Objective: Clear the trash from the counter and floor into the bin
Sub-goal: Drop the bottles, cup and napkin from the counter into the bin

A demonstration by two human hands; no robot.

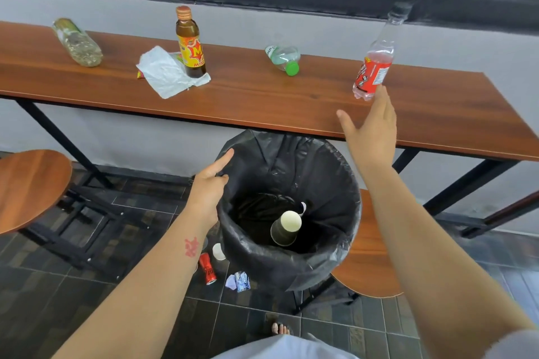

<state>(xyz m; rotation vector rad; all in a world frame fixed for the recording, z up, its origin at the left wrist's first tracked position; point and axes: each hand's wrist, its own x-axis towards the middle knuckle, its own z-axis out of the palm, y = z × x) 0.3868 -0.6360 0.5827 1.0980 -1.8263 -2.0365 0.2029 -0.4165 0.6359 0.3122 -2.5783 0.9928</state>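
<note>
A bin (pixel 344 181) lined with a black bag stands below the wooden counter (pixel 256 99), with a paper cup (pixel 286 227) lying inside. My left hand (pixel 208 183) grips the bin's left rim, index finger stretched out. My right hand (pixel 372 128) is open over the counter, its fingertips at the base of an upright clear bottle with a red label (pixel 374 67). Also on the counter are a crushed green-capped bottle (pixel 284 59), a brown glass bottle (pixel 189 44), a crumpled white wrapper (pixel 166 73) and a clear bottle on its side (pixel 77 42).
On the tiled floor left of the bin lie a red can (pixel 207 268), a small white cup (pixel 218 251) and a blue-white wrapper (pixel 239 281). One wooden stool (pixel 32 186) stands at the left, another (pixel 367 256) right behind the bin. Black counter legs cross below.
</note>
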